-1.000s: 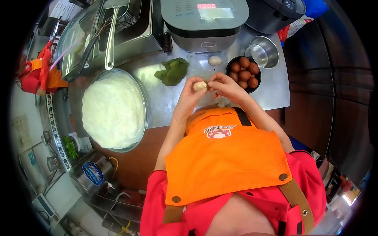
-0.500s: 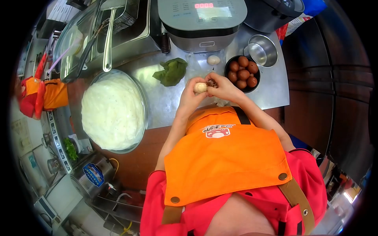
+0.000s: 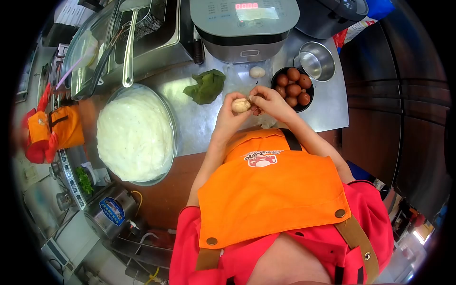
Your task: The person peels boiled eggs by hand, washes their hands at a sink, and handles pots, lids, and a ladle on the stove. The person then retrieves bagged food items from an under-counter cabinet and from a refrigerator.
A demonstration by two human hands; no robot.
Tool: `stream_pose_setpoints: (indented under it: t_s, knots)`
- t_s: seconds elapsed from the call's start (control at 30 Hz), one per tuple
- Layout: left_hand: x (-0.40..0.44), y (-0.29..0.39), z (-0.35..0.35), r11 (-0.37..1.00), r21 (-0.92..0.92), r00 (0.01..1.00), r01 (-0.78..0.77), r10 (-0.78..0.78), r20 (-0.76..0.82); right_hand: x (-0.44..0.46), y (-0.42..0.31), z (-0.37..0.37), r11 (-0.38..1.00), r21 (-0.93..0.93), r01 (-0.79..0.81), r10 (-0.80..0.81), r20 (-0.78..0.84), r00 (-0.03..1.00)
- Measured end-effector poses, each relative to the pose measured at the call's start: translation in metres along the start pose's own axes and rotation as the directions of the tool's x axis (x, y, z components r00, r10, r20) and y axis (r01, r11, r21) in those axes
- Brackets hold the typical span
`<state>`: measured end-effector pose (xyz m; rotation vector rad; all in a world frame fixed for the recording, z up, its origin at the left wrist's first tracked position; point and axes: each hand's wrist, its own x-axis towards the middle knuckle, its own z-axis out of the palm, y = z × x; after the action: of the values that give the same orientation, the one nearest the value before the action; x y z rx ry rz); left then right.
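Note:
A pale, partly peeled egg (image 3: 241, 105) is held in my left hand (image 3: 230, 114), its fingers wrapped round it. Against its right side, my right hand (image 3: 271, 105) is closed on brown eggshell pieces (image 3: 256, 110). Beyond my hands a whitish egg (image 3: 257, 72) lies on clear plastic. Several brown eggs (image 3: 293, 89) fill a black bowl to the right of my right hand. Some crumpled plastic or shell bits (image 3: 267, 122) show between my hands and the orange apron.
A large glass bowl of white food (image 3: 135, 135) stands left, a green leaf (image 3: 205, 87) right of it. Behind are a cooker (image 3: 244, 28), a fryer with a basket (image 3: 142, 23) and a steel bowl (image 3: 317, 61). Another person (image 3: 47, 128) is at far left.
More of the egg's pale surface shows, and the shell has shifted below my right fingers. The other person at far left has moved down in the view.

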<state>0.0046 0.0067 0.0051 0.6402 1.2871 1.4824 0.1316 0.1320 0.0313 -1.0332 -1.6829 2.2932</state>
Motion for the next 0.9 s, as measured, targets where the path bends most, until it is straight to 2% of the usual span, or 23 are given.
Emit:
stream_pose_setpoints:
  t_s: [0.07,0.17,0.27,0.37,0.47,0.57,0.67,0.77,0.87,0.9]
  knots:
    - [-0.002,0.012,0.004,0.995,-0.093,0.999,0.027,-0.024,0.03,-0.001,-0.006,-0.005,0.992,0.072,-0.103,0.1,0.04,0.994]
    - [-0.002,0.012,0.002,0.988,-0.145,0.998,0.051,-0.046,0.038,-0.001,-0.002,-0.004,0.985,0.153,-0.078,0.072,0.039,0.997]
    - [-0.001,0.009,0.0,0.984,-0.175,0.999,0.04,-0.04,0.003,0.001,0.002,-0.008,0.993,0.091,-0.08,0.075,0.057,0.996]
    - [-0.003,0.016,-0.002,0.986,-0.109,0.992,0.123,-0.121,0.021,0.0,-0.002,-0.007,0.995,0.068,-0.074,0.072,0.038,0.997]
    - [-0.001,0.008,-0.001,0.986,0.168,1.0,-0.011,0.01,0.006,-0.003,-0.009,-0.004,0.997,-0.081,0.017,-0.013,0.053,0.999]
    - [0.0,0.014,0.006,0.913,0.386,0.99,-0.132,0.138,0.012,-0.001,-0.004,0.0,0.978,-0.158,0.137,-0.129,0.063,0.99]
    - [0.002,0.007,0.003,0.913,0.386,0.991,-0.13,0.135,0.016,0.003,0.0,-0.003,0.956,-0.241,0.169,-0.158,0.064,0.985]
    - [0.002,0.0,-0.002,0.927,0.364,0.996,-0.09,0.094,0.008,-0.002,-0.007,0.001,0.961,-0.204,0.188,-0.177,0.072,0.982]
    - [-0.001,0.005,0.0,0.845,0.51,0.985,-0.161,0.174,0.022,0.0,-0.003,0.002,0.82,-0.473,0.322,-0.32,0.088,0.943]
    - [-0.001,0.004,0.0,0.847,0.508,0.985,-0.158,0.173,0.017,-0.001,-0.004,0.003,0.807,-0.498,0.317,-0.321,0.08,0.944]
